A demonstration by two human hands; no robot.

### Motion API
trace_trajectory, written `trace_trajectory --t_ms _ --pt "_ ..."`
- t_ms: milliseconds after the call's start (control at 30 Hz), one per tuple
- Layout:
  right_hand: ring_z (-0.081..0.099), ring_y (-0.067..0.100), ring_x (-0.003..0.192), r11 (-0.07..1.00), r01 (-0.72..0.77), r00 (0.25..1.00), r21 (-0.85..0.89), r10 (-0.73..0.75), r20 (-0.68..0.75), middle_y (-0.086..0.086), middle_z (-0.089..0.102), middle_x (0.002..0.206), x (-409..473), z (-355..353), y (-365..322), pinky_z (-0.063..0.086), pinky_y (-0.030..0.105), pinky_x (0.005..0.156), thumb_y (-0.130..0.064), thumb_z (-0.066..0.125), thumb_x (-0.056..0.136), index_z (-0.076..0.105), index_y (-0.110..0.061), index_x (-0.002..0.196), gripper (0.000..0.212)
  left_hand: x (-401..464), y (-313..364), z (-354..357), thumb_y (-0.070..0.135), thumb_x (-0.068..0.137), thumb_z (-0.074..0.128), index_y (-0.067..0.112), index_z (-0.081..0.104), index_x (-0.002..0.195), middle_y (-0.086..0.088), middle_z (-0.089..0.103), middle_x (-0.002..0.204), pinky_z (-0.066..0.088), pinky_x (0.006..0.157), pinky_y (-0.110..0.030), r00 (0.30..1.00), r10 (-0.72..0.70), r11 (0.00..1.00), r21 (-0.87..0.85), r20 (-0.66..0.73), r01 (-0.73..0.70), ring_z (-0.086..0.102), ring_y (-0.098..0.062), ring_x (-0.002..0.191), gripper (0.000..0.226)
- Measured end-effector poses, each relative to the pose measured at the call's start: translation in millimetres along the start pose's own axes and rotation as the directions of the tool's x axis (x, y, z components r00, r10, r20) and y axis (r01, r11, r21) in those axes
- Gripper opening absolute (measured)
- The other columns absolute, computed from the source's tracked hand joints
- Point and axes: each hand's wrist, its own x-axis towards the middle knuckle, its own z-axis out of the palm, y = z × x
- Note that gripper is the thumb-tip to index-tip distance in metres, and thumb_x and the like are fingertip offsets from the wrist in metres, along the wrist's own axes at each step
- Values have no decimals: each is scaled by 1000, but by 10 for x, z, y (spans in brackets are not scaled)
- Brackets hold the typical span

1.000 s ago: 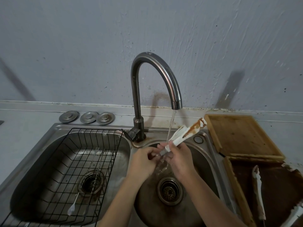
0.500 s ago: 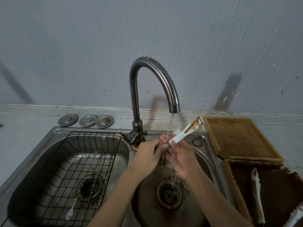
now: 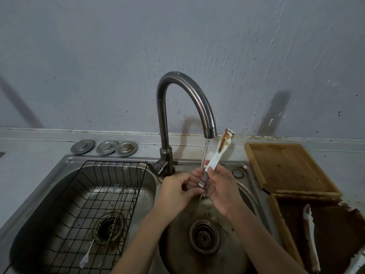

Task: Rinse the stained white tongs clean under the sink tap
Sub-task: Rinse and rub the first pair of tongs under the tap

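The white tongs (image 3: 219,153) stand almost upright beside the tap spout (image 3: 210,133), their brown-stained tips up at the spout's right. My right hand (image 3: 221,188) grips their lower end, thumb against the white shaft. My left hand (image 3: 177,190) has its fingers curled at the same lower end, touching it from the left. A thin water stream (image 3: 205,153) runs from the spout onto the tongs' lower part and my fingers, above the right sink basin (image 3: 177,244).
A black wire rack (image 3: 110,204) with utensils fills the left basin. Three metal drain covers (image 3: 104,147) lie behind it. Right of the sink are a wooden board (image 3: 286,167) and a brown-stained tray (image 3: 335,234) holding another white utensil (image 3: 311,238).
The tongs have swung from slanting right to nearly upright, tips now beside the spout. Both hands rose slightly under the stream.
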Motion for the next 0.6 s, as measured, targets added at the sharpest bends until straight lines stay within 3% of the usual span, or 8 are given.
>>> trace_trajectory --t_ms 100,167,300,400,467,533,600 --pt "64 17 64 979 36 997 -199 -50 -66 11 61 72 13 -5 -27 53 30 58 -7 33 99 54 -1 106 23 -57 -31 90 22 79 72 31 70 69 2 72 68 52 63 -31 997 4 999 52 -78 0 66 -13 64 14" --pt "58 14 57 923 36 991 -382 -83 -106 8 58 68 -4 -10 -32 47 24 53 -11 34 100 58 -4 97 25 -105 -28 172 25 81 68 24 71 66 1 68 62 47 55 -28 991 24 998 59 -130 -17 61 -14 56 15" --pt "46 8 41 843 23 988 -537 -101 -115 4 52 55 -90 -81 -18 39 22 43 -19 35 100 56 -6 81 31 -254 -24 325 23 76 66 34 69 60 9 62 54 41 53 -20 998 -64 972 -227 -8 61 53 -5 53 20" --pt "36 6 37 759 30 973 -650 -172 -156 -1 44 48 -78 -230 -41 31 19 40 -26 38 99 53 -10 70 35 -265 -29 369 14 80 68 24 66 57 2 60 50 43 50 -20 985 -147 920 -378 -91 103 55 -10 49 25" --pt "34 5 36 687 31 962 -726 -217 -164 -7 41 43 -72 -319 -98 28 16 37 -30 42 97 51 -13 64 38 -183 -33 304 2 87 58 13 64 64 -3 64 55 50 52 -18 959 -252 841 -519 -128 152 63 -13 54 26" --pt "35 2 34 582 47 962 -812 -244 -119 -8 43 38 -80 -364 -140 28 14 37 -33 45 96 51 -15 57 43 -71 -19 244 2 88 56 6 65 80 -7 69 70 55 59 -18 943 -328 770 -594 -54 233 66 -15 68 12" --pt "38 0 33 441 63 966 -895 -254 -57 -8 46 40 -72 -349 -127 30 12 38 -34 47 95 52 -18 53 45 10 -27 268 2 87 58 1 65 97 -9 69 81 54 64 -17 939 -341 723 -629 36 286 65 -14 75 13"
